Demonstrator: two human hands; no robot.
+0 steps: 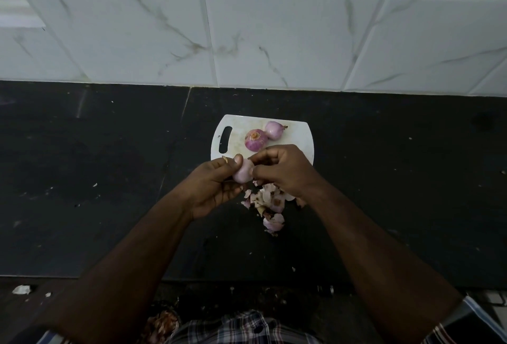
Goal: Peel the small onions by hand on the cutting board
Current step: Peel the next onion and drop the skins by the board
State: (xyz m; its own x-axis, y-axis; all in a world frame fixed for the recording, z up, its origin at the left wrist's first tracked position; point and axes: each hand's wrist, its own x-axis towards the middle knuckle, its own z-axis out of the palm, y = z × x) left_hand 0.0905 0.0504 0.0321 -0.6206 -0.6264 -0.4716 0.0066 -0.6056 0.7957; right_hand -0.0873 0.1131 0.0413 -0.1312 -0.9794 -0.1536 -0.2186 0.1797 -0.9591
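On the far left, a pale scrap (22, 289) is seen below the front edge of the dark counter (96, 179), and small crumbs are scattered over the counter surface. Further right, the left hand (212, 188) is raised over the counter, just in front of the board, and a small onion (243, 171) is held in it: the thumb is pressed on the top of the onion and the other fingers are curled under it. A small dry bit of skin is seen by the tip of the thumb. The white board (297, 138) is lying behind the hands, with its handle slot at the left side. Two more onions are resting on the board, touching each other: a darker onion (255, 140) near the middle and a paler onion (274, 130) just behind it to the right, with a short dry tip pointing right. The right hand (282, 169) is brought against the held onion from the right side, with its fingers bent and pinching at the surface of the onion, so both hands are joined on this one onion. Below the right hand, a heap of peels (270, 204) is lying on the counter, in front of the board. Behind everything, a white marbled tile wall (274, 28) is seen. At the bottom edge, a checked shirt (241, 327) is visible.
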